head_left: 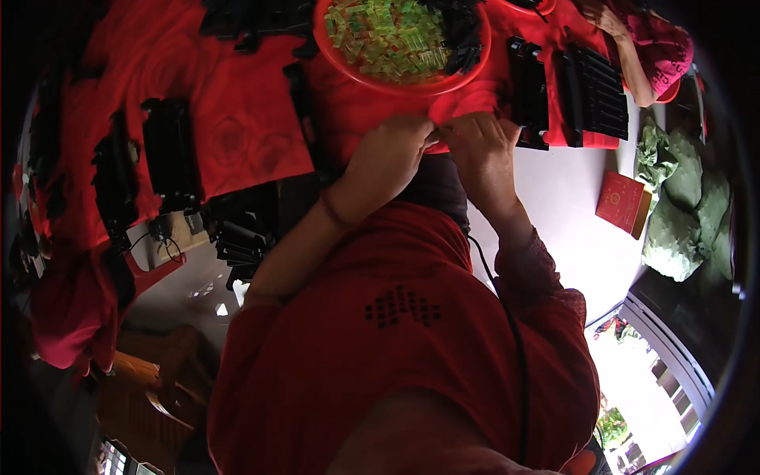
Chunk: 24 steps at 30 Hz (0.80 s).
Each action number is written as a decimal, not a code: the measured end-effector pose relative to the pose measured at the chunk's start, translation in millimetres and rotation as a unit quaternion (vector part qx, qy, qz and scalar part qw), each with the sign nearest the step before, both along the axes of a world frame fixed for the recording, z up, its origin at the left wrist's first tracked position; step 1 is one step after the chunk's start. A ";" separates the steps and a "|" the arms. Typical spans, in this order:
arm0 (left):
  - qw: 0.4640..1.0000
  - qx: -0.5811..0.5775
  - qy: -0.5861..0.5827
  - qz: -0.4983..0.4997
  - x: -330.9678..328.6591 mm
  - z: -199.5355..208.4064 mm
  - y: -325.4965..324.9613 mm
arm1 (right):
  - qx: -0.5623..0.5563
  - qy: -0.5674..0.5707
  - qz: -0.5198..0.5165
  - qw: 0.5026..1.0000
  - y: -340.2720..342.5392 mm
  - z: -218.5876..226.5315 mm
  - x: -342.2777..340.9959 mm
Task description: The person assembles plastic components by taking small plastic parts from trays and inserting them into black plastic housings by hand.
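Note:
At the near edge of the red-covered table (229, 146), my left hand (392, 150) and my right hand (481, 150) meet, both closed in a pinch. Whatever sits between their fingertips is too small and hidden to make out. Just beyond them stands a red basin (404, 89), heaped with small yellow-green translucent pieces (388, 39). Black parts (463, 39) lie along the basin's right side. Close to my right hand, a long ribbed black piece (528, 91) rests on the cloth. A narrow black strip (305, 111) lies left of the basin.
More black pieces sit in rows at the right (598, 91) and left (170, 150). A co-worker's hand (606, 17) reaches in at the upper right. Pale green sacks (685, 194) and a red box (621, 202) stand at the right. A cable (507, 301) hangs over my shirt.

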<state>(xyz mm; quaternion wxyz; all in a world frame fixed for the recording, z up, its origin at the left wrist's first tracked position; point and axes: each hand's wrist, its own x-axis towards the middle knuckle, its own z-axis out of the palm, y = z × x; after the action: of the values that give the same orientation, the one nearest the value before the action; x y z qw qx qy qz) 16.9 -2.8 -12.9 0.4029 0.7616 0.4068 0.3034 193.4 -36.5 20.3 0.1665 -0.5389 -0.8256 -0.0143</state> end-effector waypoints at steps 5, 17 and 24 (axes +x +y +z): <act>0.997 0.046 0.054 0.001 -2.4 4.5 -3.2 | -0.148 0.231 -0.083 0.958 -3.5 -8.9 -3.5; 0.996 0.008 -0.072 0.056 5.6 16.5 -11.9 | -0.287 0.489 -0.130 0.813 -5.9 22.4 -9.3; 0.940 -0.304 -0.106 -0.110 -23.6 64.1 -12.9 | -0.228 0.423 0.183 0.858 -9.0 31.0 17.9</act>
<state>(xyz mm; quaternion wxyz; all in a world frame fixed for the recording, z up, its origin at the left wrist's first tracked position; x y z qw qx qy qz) -6.7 -15.7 51.3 0.6867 0.6066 0.3483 0.1980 211.3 -45.5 51.3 0.3718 -0.3556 -0.7396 0.4339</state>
